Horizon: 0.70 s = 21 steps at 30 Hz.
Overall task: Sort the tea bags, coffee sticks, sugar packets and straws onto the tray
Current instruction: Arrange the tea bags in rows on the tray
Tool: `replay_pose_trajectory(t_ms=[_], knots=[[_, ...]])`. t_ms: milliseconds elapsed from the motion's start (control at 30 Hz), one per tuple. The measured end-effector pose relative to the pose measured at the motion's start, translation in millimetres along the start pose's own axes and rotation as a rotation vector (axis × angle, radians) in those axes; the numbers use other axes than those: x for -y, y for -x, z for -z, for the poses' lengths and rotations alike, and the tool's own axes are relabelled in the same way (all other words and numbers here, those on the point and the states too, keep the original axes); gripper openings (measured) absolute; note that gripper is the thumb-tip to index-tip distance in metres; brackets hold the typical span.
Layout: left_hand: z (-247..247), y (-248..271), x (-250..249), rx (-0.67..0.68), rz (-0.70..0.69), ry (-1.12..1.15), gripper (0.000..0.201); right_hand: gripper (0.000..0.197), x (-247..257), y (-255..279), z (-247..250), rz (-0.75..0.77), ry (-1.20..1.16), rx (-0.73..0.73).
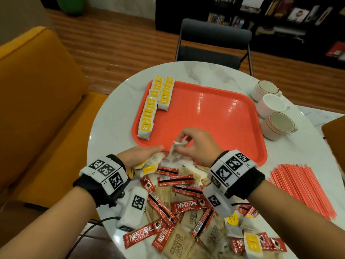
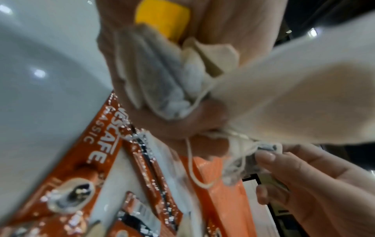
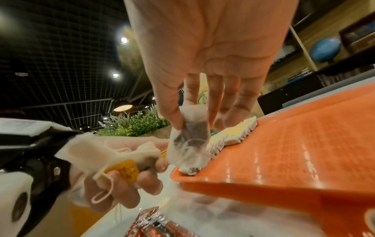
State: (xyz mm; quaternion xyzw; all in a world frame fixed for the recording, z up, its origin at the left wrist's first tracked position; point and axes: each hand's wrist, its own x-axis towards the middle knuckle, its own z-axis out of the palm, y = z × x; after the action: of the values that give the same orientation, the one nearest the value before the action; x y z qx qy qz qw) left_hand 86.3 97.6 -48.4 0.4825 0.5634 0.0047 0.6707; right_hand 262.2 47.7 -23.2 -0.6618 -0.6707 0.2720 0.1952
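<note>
Over the tray (image 1: 214, 116) rim, tea bag (image 3: 189, 137) between right hand (image 1: 197, 144) fingertips.

Both hands (image 1: 168, 152) curled — pinching.

The left hand (image 2: 182, 121) holds a bunch of tea bags (image 2: 162, 77) with a yellow tag (image 2: 162, 19). Below the bunch lie red coffee sticks (image 2: 95, 154); the right hand's fingers (image 2: 270, 156) pinch another tea bag (image 2: 243, 163) beside it.
</note>
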Motion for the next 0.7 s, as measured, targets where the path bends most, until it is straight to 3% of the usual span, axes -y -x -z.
replay_pose_trajectory(t_ms=[133,233,367,500,600,700], knots=[[5.0,-2.8,-5.3,0.155,0.030,0.188,0.064,0.015,8.9,-5.0,-2.9,0.101,-0.090,-0.134],[7.4,-1.9,-12.6,0.115,-0.019,0.302,0.046,0.020,12.5,-5.6,-9.4,0.235,-0.076,-0.143],[10.3,2.5,-23.8,0.018,-0.179,0.271,0.021,0.020,12.2,-4.7,-12.0,0.324,-0.149,-0.122],[18.1,-1.3,-33.1,-0.152,-0.352,0.050,0.016,0.017,6.2,-12.5,-2.2,0.146,-0.364,-0.200],[21.7,-2.6,-38.9,-0.182,-0.443,-0.053,0.011,0.022,-1.5,-24.1,5.6,0.008,-0.519,-0.208],[25.5,-7.2,-43.6,-0.183,-0.518,-0.111,0.010,0.015,-6.6,-34.8,11.7,-0.025,-0.521,-0.137]])
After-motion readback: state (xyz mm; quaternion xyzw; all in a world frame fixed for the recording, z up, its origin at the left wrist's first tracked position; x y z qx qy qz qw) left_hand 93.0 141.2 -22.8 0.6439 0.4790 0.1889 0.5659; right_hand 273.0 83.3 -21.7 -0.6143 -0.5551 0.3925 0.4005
